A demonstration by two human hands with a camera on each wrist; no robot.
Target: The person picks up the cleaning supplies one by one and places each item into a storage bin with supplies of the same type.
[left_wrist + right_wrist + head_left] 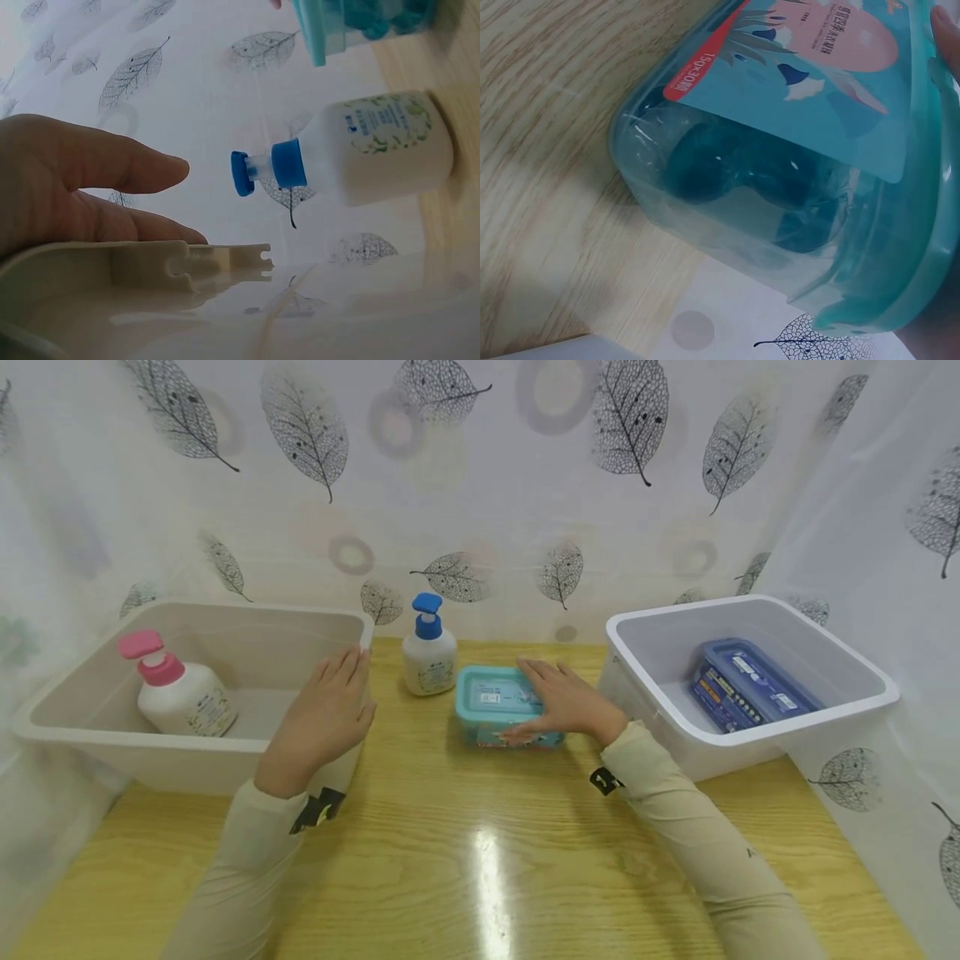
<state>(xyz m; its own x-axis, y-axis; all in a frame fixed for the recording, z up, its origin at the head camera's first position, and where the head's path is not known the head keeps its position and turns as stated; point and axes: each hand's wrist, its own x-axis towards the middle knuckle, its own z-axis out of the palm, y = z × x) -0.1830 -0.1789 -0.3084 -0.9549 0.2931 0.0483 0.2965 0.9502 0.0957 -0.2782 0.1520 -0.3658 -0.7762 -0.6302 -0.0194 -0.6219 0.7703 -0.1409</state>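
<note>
A teal lidded tub of laundry pods (487, 697) stands on the table. My right hand (566, 702) spans its lid from the right, thumb at the front side and fingers toward the back edge. The right wrist view shows dark teal pods (735, 165) through its clear wall. My left hand (322, 718) is over the right rim of the left bin (187, 743), fingers extended. In the left wrist view its thumb (142, 165) stands apart from the fingers, with nothing between. A white pump bottle with a blue head (430, 660) stands upright between the hands, touched by neither.
Inside the left bin leans a white pump bottle with a pink head (187, 697). The right white bin (750, 739) holds a dark blue lidded box (750, 681). A leaf-printed curtain (480, 510) hangs behind the wooden table (420, 860).
</note>
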